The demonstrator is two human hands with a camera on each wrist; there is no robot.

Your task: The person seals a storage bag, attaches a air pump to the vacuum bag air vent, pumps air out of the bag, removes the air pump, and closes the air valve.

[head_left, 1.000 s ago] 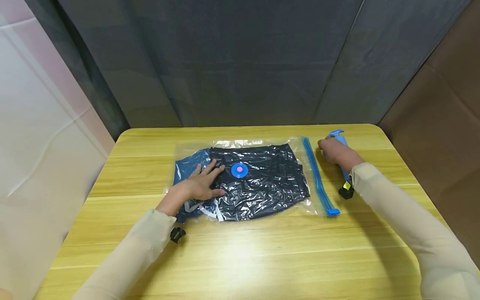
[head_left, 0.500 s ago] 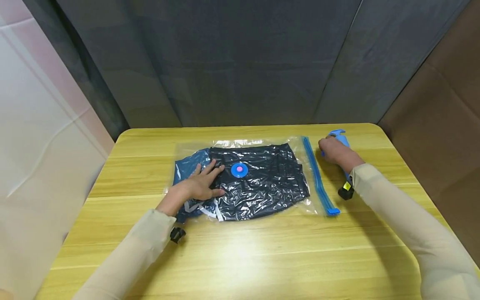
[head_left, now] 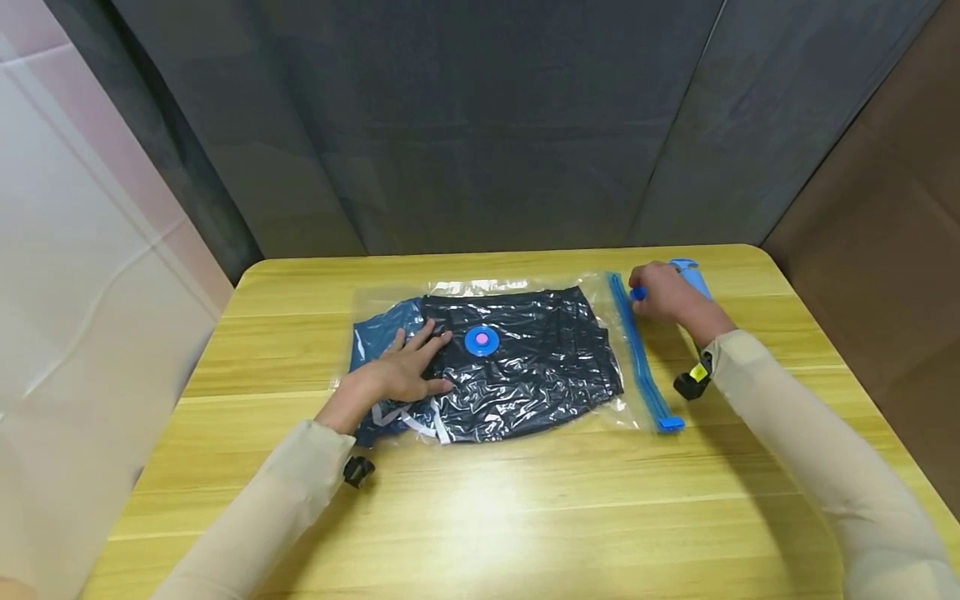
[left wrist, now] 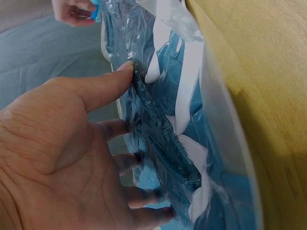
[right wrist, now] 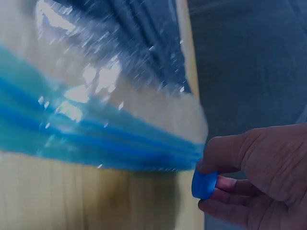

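**Hands on a clear storage bag at its zip end**

A clear plastic bag (head_left: pixel 487 358) lies flat on the yellow wooden table (head_left: pixel 525 517), filled with dark folded clothes (head_left: pixel 525 367) and some blue fabric with white straps at the person's left end. A round blue valve (head_left: pixel 481 341) with a pink centre sits on top of the bag, near its middle.

The left hand (head_left: pixel 405 367) rests on the bag with fingers straight and spread, palm down, its fingertips (left wrist: pixel 128 65) pressing the plastic just to the left of the valve. It grips nothing.

The right hand (head_left: pixel 660 293) is at the far end of the blue zip strip (head_left: pixel 641 358), which runs along the bag's right edge. Its thumb and fingers are curled and pinch a small blue clip (right wrist: pixel 205 184) right at the end of the strip. A larger blue plastic object (head_left: pixel 693 275) lies on the table just behind this hand, partly hidden by it
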